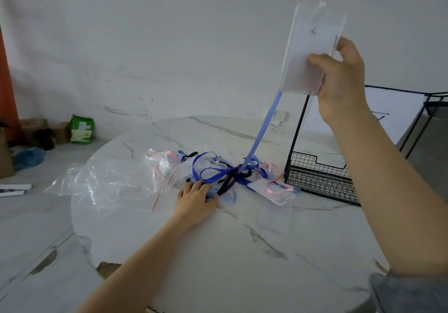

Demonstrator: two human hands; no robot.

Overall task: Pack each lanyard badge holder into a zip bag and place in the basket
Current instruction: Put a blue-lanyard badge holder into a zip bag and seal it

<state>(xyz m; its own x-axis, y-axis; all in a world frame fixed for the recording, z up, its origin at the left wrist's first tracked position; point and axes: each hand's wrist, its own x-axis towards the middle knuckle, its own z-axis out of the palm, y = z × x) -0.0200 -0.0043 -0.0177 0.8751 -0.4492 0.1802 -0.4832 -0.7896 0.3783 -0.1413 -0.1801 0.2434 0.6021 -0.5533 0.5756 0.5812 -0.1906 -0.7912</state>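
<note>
One badge holder (306, 38) aloft (right hand (341, 87))

Right hand (340, 87) aloft, left hand (196, 201) flat

A grey fabric sleeve (409, 293) covers the right upper arm, its edge ending near the elbow. Both forearms show bare as far as the wrists

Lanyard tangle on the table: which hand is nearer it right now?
Left. The left hand rests on the tangle's near edge; the right hand is raised well above it, holding a clear badge holder.
</note>
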